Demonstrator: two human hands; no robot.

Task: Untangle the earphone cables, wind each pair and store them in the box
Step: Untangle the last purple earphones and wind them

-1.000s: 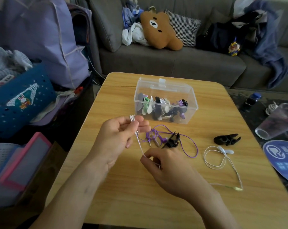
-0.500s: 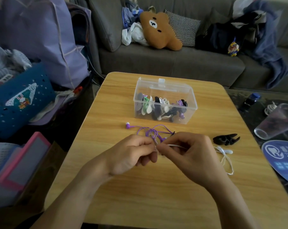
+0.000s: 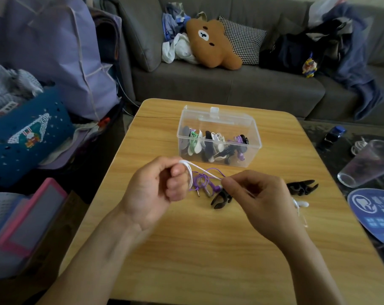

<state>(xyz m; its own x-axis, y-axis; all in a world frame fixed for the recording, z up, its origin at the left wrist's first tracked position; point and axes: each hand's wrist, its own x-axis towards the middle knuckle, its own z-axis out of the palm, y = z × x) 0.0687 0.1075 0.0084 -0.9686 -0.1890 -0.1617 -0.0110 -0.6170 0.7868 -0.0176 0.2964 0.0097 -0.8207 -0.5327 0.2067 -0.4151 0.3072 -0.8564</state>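
A white earphone cable [image 3: 200, 167] is looped round the curled fingers of my left hand [image 3: 158, 188] and runs tight to my right hand [image 3: 259, 199], which pinches it. The cable's far end with its white earbud [image 3: 301, 203] trails on the table behind my right hand. Purple earphones [image 3: 205, 180] lie tangled between my hands, beside a black clip [image 3: 220, 198]. A second black clip [image 3: 302, 187] lies to the right. The clear plastic box [image 3: 219, 119] stands open behind them, holding several wound pairs.
The wooden table [image 3: 208, 249] has a grey sofa [image 3: 208, 84] behind it. To the right are a tipped clear cup [image 3: 367, 164] and a blue fan [image 3: 375, 212]. Bags and a pink-edged tray [image 3: 26, 216] crowd the left side.
My hands have moved apart. The white cable now wraps round my left fingers, and more of its trailing end has been drawn in from the right.
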